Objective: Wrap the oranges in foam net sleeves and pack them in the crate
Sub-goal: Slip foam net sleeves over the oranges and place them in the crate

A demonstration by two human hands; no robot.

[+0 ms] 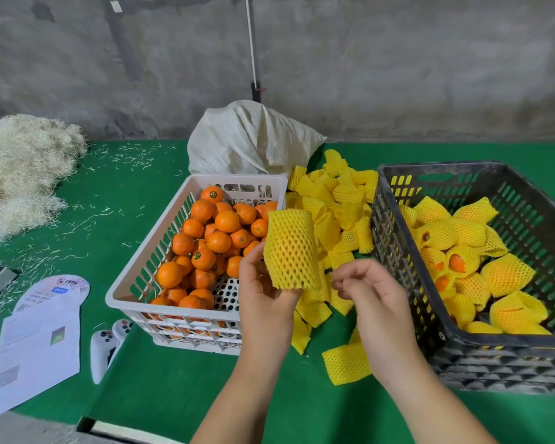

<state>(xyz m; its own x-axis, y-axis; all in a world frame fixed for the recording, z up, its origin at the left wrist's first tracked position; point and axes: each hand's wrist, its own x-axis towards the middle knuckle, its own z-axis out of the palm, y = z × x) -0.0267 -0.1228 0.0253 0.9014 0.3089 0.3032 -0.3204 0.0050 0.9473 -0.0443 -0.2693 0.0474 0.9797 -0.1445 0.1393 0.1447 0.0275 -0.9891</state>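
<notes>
Left hand (263, 293) grips sleeve (291, 249); orange inside barely visible.

Between the white crate (173, 251) of oranges and the black crate (462, 315) a pile of yellow foam sleeves (340, 213) covers the green surface (173, 389), whose near strip lies bare, while both crates stand open-topped.

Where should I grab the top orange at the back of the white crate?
Take the orange around its sides, coming from above. It sits highest on the pile in the white crate, with its stickered top exposed and the back wall close behind it.
</notes>
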